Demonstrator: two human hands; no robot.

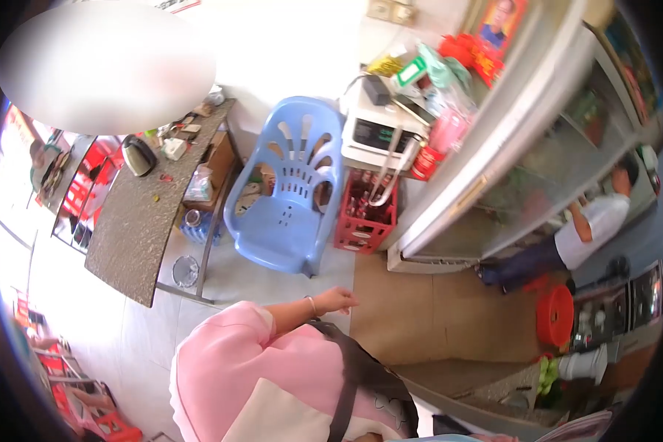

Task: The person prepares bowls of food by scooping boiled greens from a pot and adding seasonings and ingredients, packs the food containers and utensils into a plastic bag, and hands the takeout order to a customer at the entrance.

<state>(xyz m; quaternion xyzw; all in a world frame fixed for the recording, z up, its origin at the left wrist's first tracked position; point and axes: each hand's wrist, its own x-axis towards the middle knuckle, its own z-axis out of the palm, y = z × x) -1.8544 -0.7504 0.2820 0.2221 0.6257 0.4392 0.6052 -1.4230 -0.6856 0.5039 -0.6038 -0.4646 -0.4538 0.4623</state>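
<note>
My left hand (335, 300), with a bracelet at the wrist, reaches out from a pink sleeve (228, 331) in front of my body. Its fingers are loosely apart, and nothing shows in them. The hand hangs over the floor, nearest to a blue plastic armchair (280, 228) that stands just beyond it. A dark apron (365, 376) covers part of my front. At the bottom edge there is a small skin-toned patch, which could be my right hand; its fingers are hidden. Papers or plastic sheets (560, 429) lie at the lower right edge.
A stone-topped table (125, 236) with a kettle (138, 155) stands left. Beyond the chair are a red bottle crate (361, 228) and a white appliance (379, 121). A glass-fronted cabinet (538, 162) stands right, with a person (593, 228) beside it and a red tub (555, 315) nearby.
</note>
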